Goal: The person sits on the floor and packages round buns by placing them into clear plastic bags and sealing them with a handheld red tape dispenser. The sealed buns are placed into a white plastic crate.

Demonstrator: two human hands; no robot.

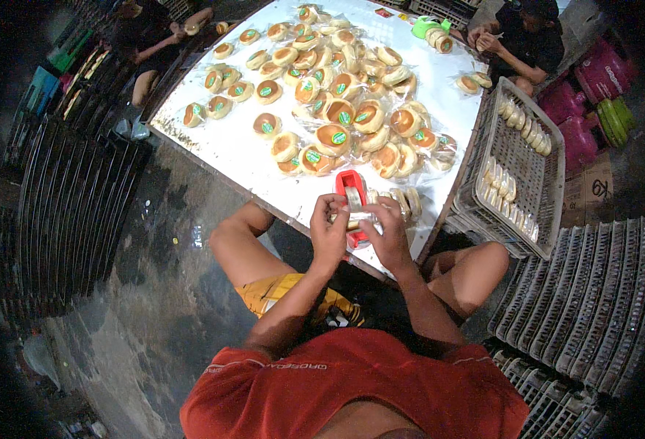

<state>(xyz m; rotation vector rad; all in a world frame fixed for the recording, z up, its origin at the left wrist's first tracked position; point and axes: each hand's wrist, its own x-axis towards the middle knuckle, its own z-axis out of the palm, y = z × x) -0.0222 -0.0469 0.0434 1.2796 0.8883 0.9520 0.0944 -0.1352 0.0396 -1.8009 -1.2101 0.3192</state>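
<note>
At the near edge of the white table (213,157), my left hand (329,233) and my right hand (387,235) are closed on opposite ends of a wrapped bun (359,217). The bun is partly hidden by my fingers. Directly beneath and beyond it stands a red tape dispenser (349,179), with a pale roll inside. Several wrapped buns (412,200) stand on edge in a row just past my right hand. Farther off, a large heap of round buns (337,110) in clear bags, with brown tops and green labels, covers the middle of the table.
To the right, a grey plastic crate (478,192) holds rows of wrapped buns. Stacked crates (578,300) rise at the lower right and dark stacked trays (74,212) at the left. Two people sit across the table, one beside a green tape dispenser (426,28).
</note>
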